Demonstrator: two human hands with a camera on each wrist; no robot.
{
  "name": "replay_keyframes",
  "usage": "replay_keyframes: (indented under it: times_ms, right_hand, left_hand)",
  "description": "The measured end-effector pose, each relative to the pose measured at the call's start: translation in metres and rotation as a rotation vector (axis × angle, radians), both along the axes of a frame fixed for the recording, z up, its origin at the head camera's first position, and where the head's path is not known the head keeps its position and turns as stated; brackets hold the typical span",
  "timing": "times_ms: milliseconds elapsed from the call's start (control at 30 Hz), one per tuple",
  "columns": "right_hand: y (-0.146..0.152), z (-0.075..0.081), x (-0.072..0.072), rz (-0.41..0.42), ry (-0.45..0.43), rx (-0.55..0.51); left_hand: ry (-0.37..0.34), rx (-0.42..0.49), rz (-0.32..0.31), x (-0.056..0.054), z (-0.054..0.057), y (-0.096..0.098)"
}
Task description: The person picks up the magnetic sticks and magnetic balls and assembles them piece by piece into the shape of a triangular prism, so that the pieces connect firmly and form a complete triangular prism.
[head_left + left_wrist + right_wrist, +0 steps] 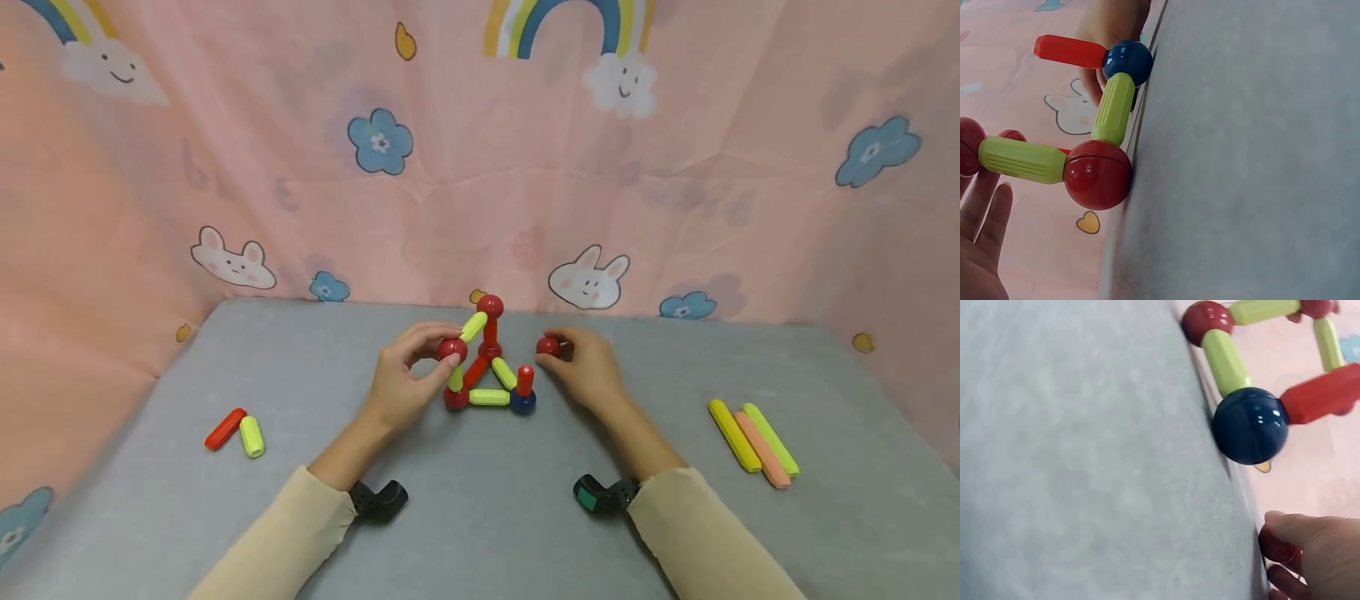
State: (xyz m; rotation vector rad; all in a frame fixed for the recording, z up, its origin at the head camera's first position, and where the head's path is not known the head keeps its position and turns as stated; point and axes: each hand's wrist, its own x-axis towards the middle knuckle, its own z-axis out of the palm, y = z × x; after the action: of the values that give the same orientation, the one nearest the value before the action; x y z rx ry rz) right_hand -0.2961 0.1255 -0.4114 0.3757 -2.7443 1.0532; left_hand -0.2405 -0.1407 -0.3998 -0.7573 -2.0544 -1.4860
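Centrally: one open frame of short lime-green and red plastic-looking rods (489, 397) and glossy balls, on the grey surface (480, 517). Left hand (405, 379): grip pinching the frame's raised near-left glossy red ball (453, 350). Right hand (590, 371): grip pinching one loose glossy red ball (547, 345), apart from the frame. Upright red rod (525, 382): on the glossy dark-blue ball (522, 402), top end bare. Hazard: a sideways tug or knock could part the joints; their hold is hard to judge, being small and partly hidden.

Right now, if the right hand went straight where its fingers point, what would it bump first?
The right hand would probably meet the back upright red stick, its held red ball leading; depth is hard to judge.
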Motion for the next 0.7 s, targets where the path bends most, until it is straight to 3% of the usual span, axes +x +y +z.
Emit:
replay_keyframes:
  times_ms: [167,233,367,533,700]
  right_hand:
    - [0.004,0.001,0.008,-0.003,-0.003,-0.17]
    - [0.005,0.009,0.012,0.015,-0.015,-0.233]
    - [0.003,0.034,0.02,0.129,-0.019,-0.319]
    - [0.002,0.055,0.03,0.277,-0.027,-0.314]
    - [0.005,0.06,0.033,0.373,-0.015,-0.279]
  left_hand:
    - [-0.005,0.001,-0.001,0.0,-0.001,0.001]
    - [-0.007,0.004,0.0,-0.001,0.0,0.001]
    - [-0.008,0.013,0.004,-0.002,0.0,0.0]
    - [-0.01,0.021,-0.003,-0.002,0.0,-0.002]
    - [-0.002,0.021,-0.003,-0.001,-0.001,-0.002]
